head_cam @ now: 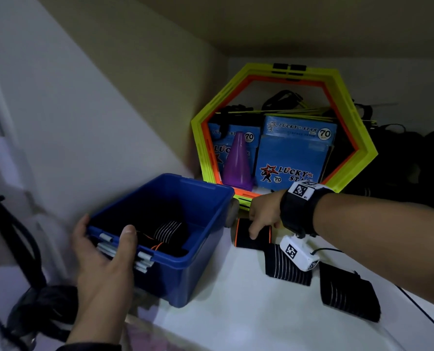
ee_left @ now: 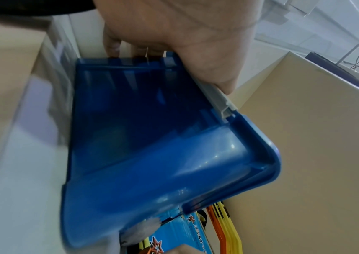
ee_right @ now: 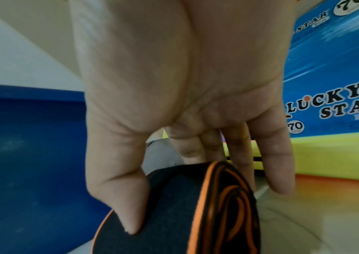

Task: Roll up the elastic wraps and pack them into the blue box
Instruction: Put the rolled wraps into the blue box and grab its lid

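Observation:
The blue box [head_cam: 200, 239] stands at the left of a white shelf surface, and rolled black wraps [head_cam: 166, 233] lie inside it. My left hand [head_cam: 104, 249] grips the box's near rim, thumb hooked over the edge; the left wrist view shows my left hand [ee_left: 174, 51] on the blue box [ee_left: 152, 137]. Just right of the box, my right hand [head_cam: 257, 224] holds a rolled black wrap with orange edges [head_cam: 243, 240]. In the right wrist view the thumb lies on the front of this orange-edged roll [ee_right: 174, 214] and the fingers [ee_right: 280, 171] behind it. Two flat striped wraps [head_cam: 286, 269] [head_cam: 350, 295] lie further right.
Yellow and orange hexagon rings [head_cam: 203, 138] lean on the back wall around blue paper packs [head_cam: 294, 153] and a purple cone [head_cam: 237, 163]. Black bags [head_cam: 413, 160] fill the back right. A wall runs close on the box's left. Dark items [head_cam: 41, 307] sit lower left.

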